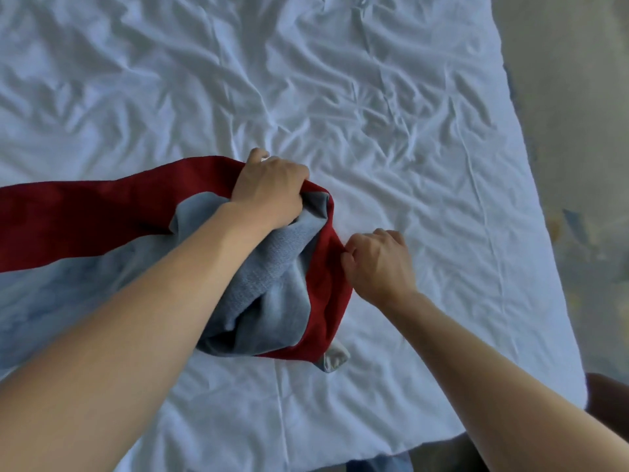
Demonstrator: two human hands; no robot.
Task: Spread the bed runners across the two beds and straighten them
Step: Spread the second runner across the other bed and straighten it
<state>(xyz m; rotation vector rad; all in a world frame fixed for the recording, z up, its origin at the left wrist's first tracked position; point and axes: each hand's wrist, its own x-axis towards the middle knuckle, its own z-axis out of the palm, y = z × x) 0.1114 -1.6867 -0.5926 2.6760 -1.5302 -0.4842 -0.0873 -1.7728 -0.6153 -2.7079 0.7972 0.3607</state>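
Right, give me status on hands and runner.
Left hand grips bunched runner. Right hand pinches its red edge. Runner half spread, right part crumpled on white sheet. Nothing blocking.

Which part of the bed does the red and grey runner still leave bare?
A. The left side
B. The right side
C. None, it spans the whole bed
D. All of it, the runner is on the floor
B: the bed runner lies flat from the left edge to mid-bed, where the left hand and right hand hold its bunched end; the white sheet to the right is uncovered.
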